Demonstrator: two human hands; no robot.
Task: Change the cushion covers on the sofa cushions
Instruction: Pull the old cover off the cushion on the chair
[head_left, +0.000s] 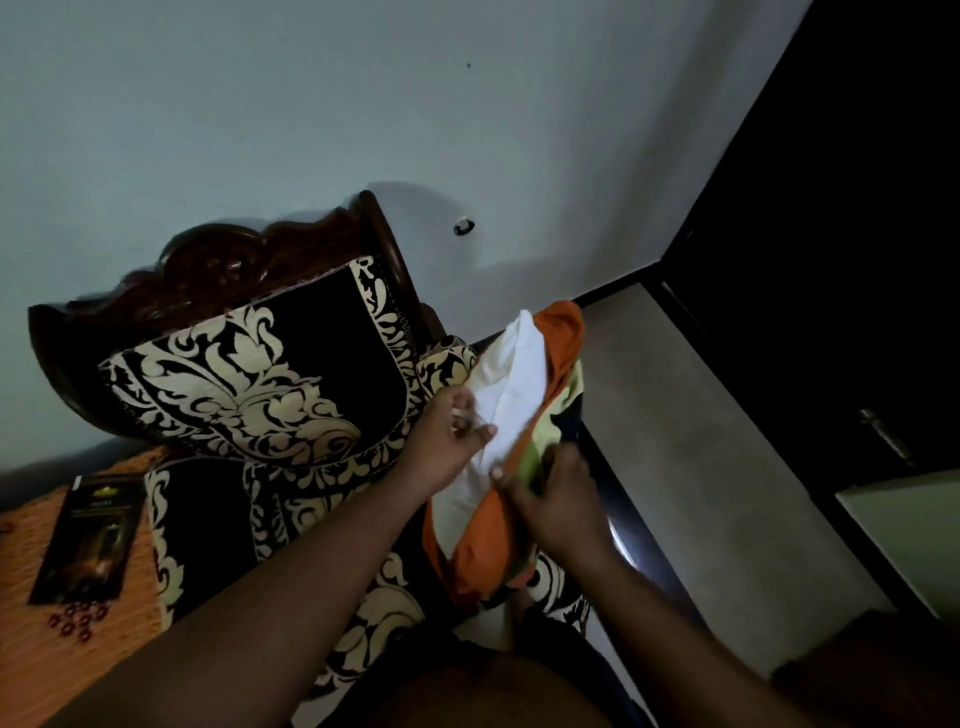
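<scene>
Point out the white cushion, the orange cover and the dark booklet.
white cushion (511, 374): head view, its bare upper part.
orange cover (483, 540): head view, its lower fold.
dark booklet (88, 540): head view, middle of its front.

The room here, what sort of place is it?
Most likely a living room in a home. A sofa with a carved wooden back and black-and-cream patterned upholstery stands against a plain wall, a dark door is at the right, and the hands are working a cushion into an orange cover.
</scene>
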